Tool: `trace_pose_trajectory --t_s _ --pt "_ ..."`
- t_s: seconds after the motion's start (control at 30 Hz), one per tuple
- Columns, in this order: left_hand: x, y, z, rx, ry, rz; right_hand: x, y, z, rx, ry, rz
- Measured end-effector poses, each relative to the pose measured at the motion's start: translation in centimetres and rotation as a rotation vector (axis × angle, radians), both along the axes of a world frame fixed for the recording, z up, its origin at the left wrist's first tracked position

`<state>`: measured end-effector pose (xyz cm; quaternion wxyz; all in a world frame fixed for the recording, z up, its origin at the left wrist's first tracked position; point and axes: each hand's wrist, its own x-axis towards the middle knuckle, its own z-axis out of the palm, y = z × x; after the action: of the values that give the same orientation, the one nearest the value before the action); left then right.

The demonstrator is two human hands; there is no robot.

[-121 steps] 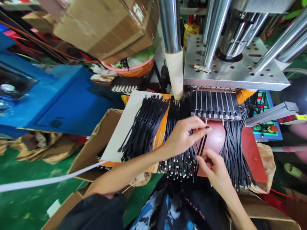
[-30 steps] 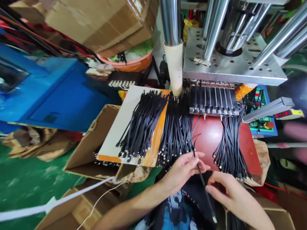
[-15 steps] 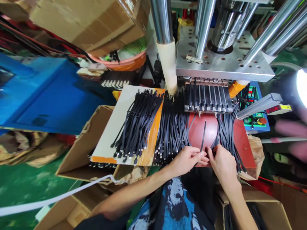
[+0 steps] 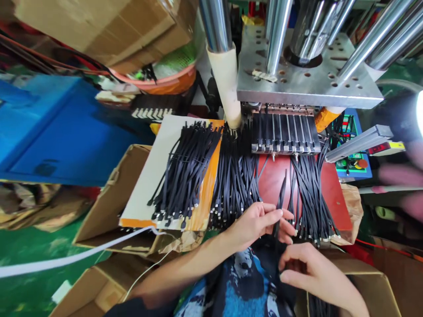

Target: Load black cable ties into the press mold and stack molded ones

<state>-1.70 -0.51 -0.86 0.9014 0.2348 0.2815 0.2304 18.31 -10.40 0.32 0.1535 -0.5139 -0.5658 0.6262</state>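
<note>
My left hand [image 4: 261,222] is closed on a few short flat black cables [image 4: 281,193], pinched between thumb and fingers. Their upper ends stick up over the red board, and their lower parts fade into the dark shirt. Just below and to the right, my right hand [image 4: 309,266] is curled with thumb and forefinger slightly apart. I see nothing in it, though the dark cloth behind makes this hard to judge. Right of the left hand lies a loose fan of black cables [image 4: 310,189] with metal tips. A dense row of cables [image 4: 236,176] lies to the left.
A metal press plate [image 4: 307,94] overhangs a slotted fixture [image 4: 286,134] with cables in it. A white board [image 4: 152,176] with orange tape carries another cable pile [image 4: 185,171]. The red board [image 4: 271,176] lies in front. Cardboard boxes [image 4: 109,198] stand at left. A blurred lamp glares at right.
My right hand has drawn back from the cable fan towards my body. The fan has spread leftward, and the strand in my left hand looks thicker. The view has shifted slightly.
</note>
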Motion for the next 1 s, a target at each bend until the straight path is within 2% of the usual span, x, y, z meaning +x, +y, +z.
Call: trace_pose_trajectory --t_s 0.07,0.2,0.27,0.33,0.4,0.53,0.6,0.7,0.9,1.0 --pt "-0.4 -1.0 0.4 0.119 0.035 -0.068 0.4 1.9 0.1 -0.03 0.143 -0.14" --pt "-0.7 -2.9 0.5 0.357 0.288 -0.061 -1.4 5.5 -0.2 0.136 0.312 -0.556" --pt "-0.9 -2.9 0.6 0.496 0.409 -0.116 -2.7 6.2 -0.5 0.177 0.322 -0.649" --pt "-1.3 -2.0 1.1 0.666 0.494 -0.232 -3.6 6.2 -0.7 0.209 0.299 -0.651" --pt "-1.7 -0.5 2.2 0.836 0.567 -0.273 -3.7 5.6 -0.9 0.299 0.24 -0.608" --pt "-2.0 3.2 4.6 0.956 0.593 -0.048 -3.3 4.8 -1.4 0.495 0.092 -0.496" --pt "-1.7 4.5 5.2 0.958 0.561 -0.041 -3.2 4.6 -1.8 0.55 0.06 -0.455" --pt "-1.3 5.4 5.1 0.909 0.494 -0.069 -3.4 4.3 -2.3 0.62 0.032 -0.441" --pt "-1.5 5.3 4.1 0.915 0.482 0.091 -3.5 3.7 -3.2 0.699 -0.028 -0.556" --pt "-1.7 5.5 4.2 0.931 0.449 0.114 -3.4 3.9 -3.0 0.705 -0.049 -0.528"
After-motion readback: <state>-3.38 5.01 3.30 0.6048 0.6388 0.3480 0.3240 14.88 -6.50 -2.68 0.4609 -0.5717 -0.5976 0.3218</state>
